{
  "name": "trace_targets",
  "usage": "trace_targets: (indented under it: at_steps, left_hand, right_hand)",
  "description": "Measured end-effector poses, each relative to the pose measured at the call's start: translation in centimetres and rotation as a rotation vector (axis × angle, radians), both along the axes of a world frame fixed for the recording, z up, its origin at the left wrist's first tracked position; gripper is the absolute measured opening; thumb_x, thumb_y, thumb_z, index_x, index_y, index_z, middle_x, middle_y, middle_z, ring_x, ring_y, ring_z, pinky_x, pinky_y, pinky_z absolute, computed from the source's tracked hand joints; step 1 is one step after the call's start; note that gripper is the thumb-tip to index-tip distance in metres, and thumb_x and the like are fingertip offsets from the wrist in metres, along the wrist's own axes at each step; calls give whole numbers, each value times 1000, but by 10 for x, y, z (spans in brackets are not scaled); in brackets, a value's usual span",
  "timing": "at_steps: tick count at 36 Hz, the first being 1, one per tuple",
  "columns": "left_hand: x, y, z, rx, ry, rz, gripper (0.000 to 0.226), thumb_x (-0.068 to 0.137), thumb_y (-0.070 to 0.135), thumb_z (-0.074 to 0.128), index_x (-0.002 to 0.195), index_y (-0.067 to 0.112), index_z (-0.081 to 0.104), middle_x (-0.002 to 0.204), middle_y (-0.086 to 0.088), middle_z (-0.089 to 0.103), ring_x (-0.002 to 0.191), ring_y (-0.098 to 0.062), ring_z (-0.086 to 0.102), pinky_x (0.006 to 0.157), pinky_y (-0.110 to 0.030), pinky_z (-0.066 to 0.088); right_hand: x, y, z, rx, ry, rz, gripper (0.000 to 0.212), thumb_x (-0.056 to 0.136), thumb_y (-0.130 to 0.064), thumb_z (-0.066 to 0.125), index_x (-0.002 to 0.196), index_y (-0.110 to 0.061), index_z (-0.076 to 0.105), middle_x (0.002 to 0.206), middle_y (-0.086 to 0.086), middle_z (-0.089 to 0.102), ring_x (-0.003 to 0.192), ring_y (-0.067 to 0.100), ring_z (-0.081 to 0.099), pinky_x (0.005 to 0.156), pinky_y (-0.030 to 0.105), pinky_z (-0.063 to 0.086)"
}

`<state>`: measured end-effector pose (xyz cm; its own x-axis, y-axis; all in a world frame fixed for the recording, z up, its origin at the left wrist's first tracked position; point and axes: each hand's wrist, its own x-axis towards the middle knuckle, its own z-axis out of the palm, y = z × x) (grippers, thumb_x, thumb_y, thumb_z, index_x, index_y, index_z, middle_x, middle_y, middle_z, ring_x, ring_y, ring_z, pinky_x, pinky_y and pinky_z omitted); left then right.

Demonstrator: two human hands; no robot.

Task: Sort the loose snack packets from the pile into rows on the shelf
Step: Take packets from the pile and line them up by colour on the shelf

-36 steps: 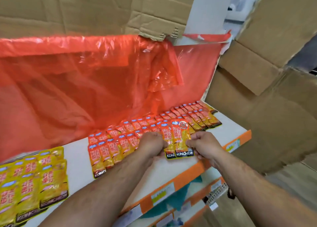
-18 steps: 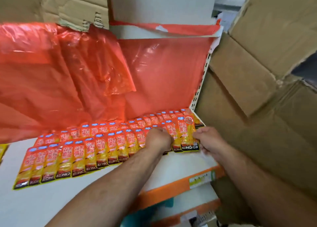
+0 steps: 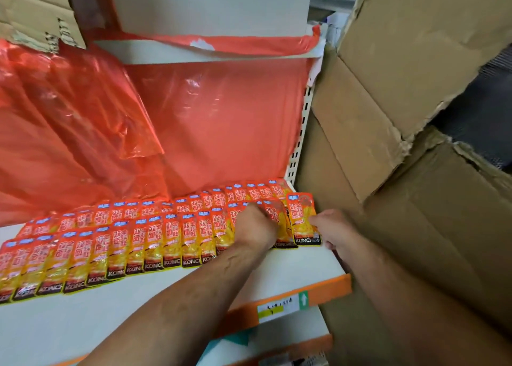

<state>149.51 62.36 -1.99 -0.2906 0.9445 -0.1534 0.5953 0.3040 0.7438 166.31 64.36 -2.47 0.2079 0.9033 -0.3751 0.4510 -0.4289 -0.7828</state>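
Both hands work at the right end of the front row point(image 3: 138, 243) on the shelf point(image 3: 110, 318). Our left hand point(image 3: 256, 228) lies knuckles up, fingers curled down onto the overlapped packets there; whether it grips one we cannot tell. Our right hand point(image 3: 333, 231) pinches the right edge of the end packet point(image 3: 302, 216). A back row point(image 3: 166, 209) runs behind, against the red plastic sheet point(image 3: 216, 122). We judge the risk lies in the overlap: a sideways shove could ripple through the neighbours and skew the row, or nudge the end packet off the shelf toward the cardboard boxes point(image 3: 415, 102).
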Motion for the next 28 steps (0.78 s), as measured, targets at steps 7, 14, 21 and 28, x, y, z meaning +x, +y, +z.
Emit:
trace_targets:
  at_steps: [7,14,21,28]
  left_hand:
    - [5,4,1,-11,69,-61,23,82,10,57,104,4,56,103,-12,66,88,-28,59,66,-28,40]
    - [3,3,1,-12,99,-101,22,84,15,58,103,5,54,103,-13,67,90,-31,63,67,-30,45]
    - [-7,-2,-1,61,189,-113,29,86,33,63,104,12,53,97,-8,68,87,-30,64,72,-35,53]
    - [-22,-5,-1,120,263,-107,24,89,37,59,99,16,54,94,-8,68,84,-30,64,67,-34,49]
  right_hand:
    - [-1,2,-1,-23,-24,55,16,94,-20,58,81,-10,57,57,2,45,46,18,30,45,24,22]
    - [-4,5,2,-50,-25,55,16,96,-21,58,87,-8,59,64,3,51,48,17,29,47,25,22]
    - [-9,11,3,-36,-29,83,26,96,-26,62,100,0,65,62,4,50,47,17,34,47,26,27]
    - [-17,16,1,3,-223,140,43,89,-25,65,54,-17,41,37,-7,36,37,18,36,43,18,25]
